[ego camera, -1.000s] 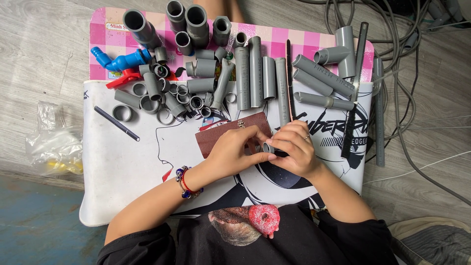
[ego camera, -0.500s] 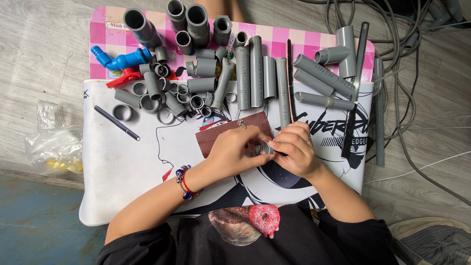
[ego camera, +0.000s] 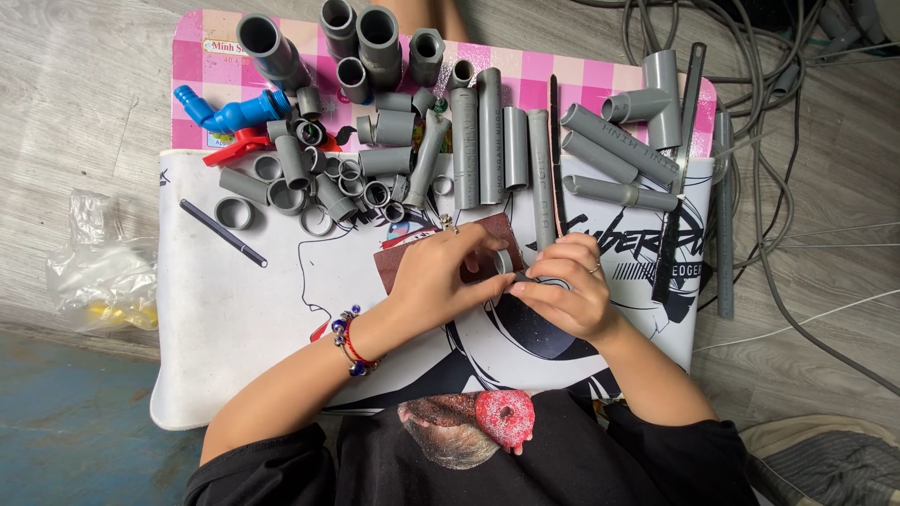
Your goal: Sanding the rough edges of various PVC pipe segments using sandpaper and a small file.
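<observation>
My left hand (ego camera: 441,276) and my right hand (ego camera: 567,295) meet over the white printed mat (ego camera: 234,309), fingertips together. Between them sits a small grey pipe ring (ego camera: 504,261), pinched by both hands. Under the left hand lies a brown sheet of sandpaper (ego camera: 492,232), partly hidden by the fingers. The left wrist wears a beaded bracelet (ego camera: 349,339). Whether the right hand also grips a second small part is hidden by its fingers.
Grey pipe lengths (ego camera: 487,136) and several grey fittings (ego camera: 328,183) crowd the back of the mat and a pink checked board (ego camera: 202,66). A blue tap with a red handle (ego camera: 230,117), a black pen (ego camera: 223,232), a plastic bag (ego camera: 98,276) at left, cables (ego camera: 797,169) at right.
The hands have stayed in place; the fingers have shifted slightly around the small grey ring, which now shows more between them.
</observation>
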